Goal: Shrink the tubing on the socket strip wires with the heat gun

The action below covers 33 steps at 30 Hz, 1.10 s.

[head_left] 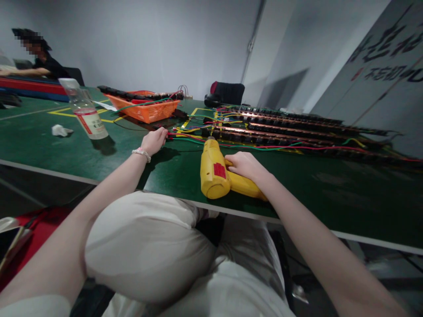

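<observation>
My right hand (246, 166) is closed round the handle of a yellow heat gun (214, 169), which lies over the green table near its front edge. The gun's nozzle points away from me, at the wires and black strips beyond. Farther left, my left hand (155, 141), with a beaded bracelet on the wrist, pinches the ends of red and other coloured wires (185, 135). These wires run right to long black strips with copper-coloured bars (264, 132). The left fingertips are partly hidden, so I cannot make out exactly which wires they grip.
An orange basket (161, 112) holding black strips and wires stands behind my left hand. On the left are a clear bottle (87, 116) and crumpled white tissue (61, 130). A person (44, 64) sits at the far left. A dark chair (229, 92) stands behind the table.
</observation>
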Each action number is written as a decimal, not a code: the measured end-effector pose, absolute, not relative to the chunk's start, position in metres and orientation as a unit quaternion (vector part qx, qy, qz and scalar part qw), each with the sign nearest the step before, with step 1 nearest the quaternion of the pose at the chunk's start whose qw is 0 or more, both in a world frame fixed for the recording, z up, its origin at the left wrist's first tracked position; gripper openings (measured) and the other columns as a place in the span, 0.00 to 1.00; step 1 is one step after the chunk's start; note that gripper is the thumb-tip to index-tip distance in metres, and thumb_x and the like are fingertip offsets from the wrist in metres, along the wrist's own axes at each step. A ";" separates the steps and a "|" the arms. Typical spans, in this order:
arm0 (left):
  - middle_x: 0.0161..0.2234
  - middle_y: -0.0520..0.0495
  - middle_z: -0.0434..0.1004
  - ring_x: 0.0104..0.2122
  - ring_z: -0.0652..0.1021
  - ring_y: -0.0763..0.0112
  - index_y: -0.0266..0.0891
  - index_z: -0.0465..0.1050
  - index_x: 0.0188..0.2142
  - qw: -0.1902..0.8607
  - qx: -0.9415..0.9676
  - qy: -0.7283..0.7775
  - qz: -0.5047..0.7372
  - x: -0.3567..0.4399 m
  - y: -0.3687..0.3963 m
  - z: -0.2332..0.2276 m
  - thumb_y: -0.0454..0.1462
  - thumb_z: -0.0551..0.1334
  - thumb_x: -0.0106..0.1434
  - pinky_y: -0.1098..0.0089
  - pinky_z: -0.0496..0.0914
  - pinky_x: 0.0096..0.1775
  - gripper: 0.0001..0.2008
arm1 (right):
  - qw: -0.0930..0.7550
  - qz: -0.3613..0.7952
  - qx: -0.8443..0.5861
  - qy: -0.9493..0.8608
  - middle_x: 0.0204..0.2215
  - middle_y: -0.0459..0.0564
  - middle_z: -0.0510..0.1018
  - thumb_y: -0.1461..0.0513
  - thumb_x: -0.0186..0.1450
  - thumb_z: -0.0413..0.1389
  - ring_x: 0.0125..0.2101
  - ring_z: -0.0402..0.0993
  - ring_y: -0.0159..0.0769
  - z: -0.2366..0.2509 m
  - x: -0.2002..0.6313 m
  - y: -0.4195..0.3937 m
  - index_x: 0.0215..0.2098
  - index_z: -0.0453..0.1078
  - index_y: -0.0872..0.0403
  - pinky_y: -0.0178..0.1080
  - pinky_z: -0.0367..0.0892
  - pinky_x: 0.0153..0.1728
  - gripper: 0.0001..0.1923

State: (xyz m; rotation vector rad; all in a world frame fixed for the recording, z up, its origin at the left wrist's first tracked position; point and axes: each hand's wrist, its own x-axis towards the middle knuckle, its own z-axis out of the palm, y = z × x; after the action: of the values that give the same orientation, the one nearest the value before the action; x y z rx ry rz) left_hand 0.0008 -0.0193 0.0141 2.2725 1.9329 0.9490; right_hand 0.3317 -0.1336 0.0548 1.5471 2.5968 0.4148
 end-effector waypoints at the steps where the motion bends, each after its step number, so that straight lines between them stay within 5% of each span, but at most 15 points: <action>1: 0.26 0.47 0.75 0.29 0.75 0.65 0.41 0.71 0.35 0.006 0.726 0.619 0.301 0.001 -0.020 0.014 0.48 0.43 0.70 0.71 0.62 0.33 0.22 | 0.044 0.138 0.504 0.852 0.38 0.54 0.80 0.60 0.67 0.51 0.38 0.75 0.41 0.055 0.329 -0.133 0.43 0.73 0.54 0.37 0.57 0.31 0.11; 22: 0.39 0.39 0.78 0.39 0.77 0.55 0.42 0.70 0.46 0.002 0.723 0.650 0.235 0.004 -0.018 0.020 0.49 0.42 0.70 0.67 0.63 0.35 0.23 | -0.026 0.161 0.416 0.895 0.39 0.57 0.82 0.59 0.65 0.54 0.42 0.78 0.46 0.054 0.223 -0.114 0.45 0.74 0.56 0.38 0.62 0.34 0.13; 33: 0.30 0.46 0.77 0.32 0.76 0.63 0.42 0.71 0.38 0.002 0.727 0.628 0.279 0.002 -0.017 0.016 0.47 0.42 0.70 0.70 0.62 0.34 0.22 | 0.008 0.155 0.454 0.878 0.40 0.56 0.81 0.58 0.67 0.53 0.42 0.77 0.45 0.054 0.252 -0.112 0.46 0.72 0.55 0.38 0.60 0.33 0.14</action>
State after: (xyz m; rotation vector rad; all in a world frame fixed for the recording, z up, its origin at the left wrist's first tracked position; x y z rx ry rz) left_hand 0.0019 -0.0174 0.0160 2.2792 1.9701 0.8753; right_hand 0.2519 -0.1123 0.0538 1.4176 2.7425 0.4835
